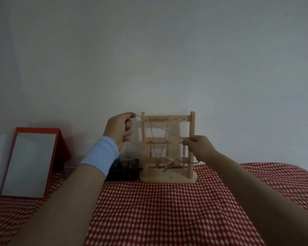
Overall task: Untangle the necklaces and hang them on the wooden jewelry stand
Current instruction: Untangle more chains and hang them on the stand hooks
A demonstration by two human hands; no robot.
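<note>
Necklace chain (160,128) taut between left hand (119,130), right hand (198,146)

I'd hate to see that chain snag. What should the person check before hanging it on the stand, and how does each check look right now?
1. Left hand pinches the silver chain: ok.
2. Right hand pinches it too: ok.
3. Span between the hands straight, knot-free: ok.
4. Lower strand clear of the tangle low on the wooden jewelry stand: cannot tell.
5. Free hook on the top bar: cannot tell.
6. Stand upright on the checked cloth: ok.
</note>
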